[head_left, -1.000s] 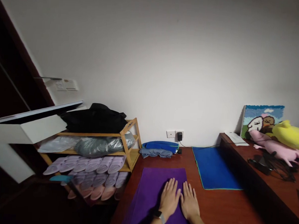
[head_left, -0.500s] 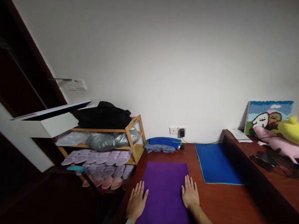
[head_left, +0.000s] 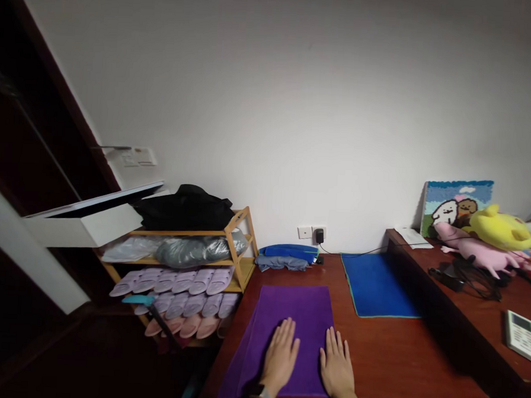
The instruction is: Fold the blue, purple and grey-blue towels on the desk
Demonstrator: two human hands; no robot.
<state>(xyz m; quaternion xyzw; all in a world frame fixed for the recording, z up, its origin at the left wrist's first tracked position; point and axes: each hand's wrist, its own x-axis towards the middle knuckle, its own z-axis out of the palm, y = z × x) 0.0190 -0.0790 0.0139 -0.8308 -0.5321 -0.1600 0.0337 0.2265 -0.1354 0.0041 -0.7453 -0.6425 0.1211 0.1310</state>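
Note:
A purple cloth (head_left: 310, 320) lies folded in layers on the reddish-brown table (head_left: 399, 366), with a lower layer showing along its left side. My left hand (head_left: 281, 353) rests flat on the cloth near its middle, fingers stretched out and pointing away from me; a watch is on that wrist. Over the cloth's right edge lies my right hand (head_left: 337, 362), palm down with the fingers extended. Neither hand grips anything. Farther back on the right, a blue cloth (head_left: 379, 286) with a green edge is spread flat.
Folded blue and grey cloths (head_left: 287, 256) sit against the wall below a plugged-in black adapter (head_left: 319, 235). A wooden rack (head_left: 243, 269) with slippers stands left. On the raised surface at right are plush toys (head_left: 474, 248), a picture (head_left: 459, 203) and a calculator-like device (head_left: 523, 336).
My left hand has moved right, from the cloth's left edge onto its middle. A lower purple layer now shows at the left. My right hand stays by the right edge.

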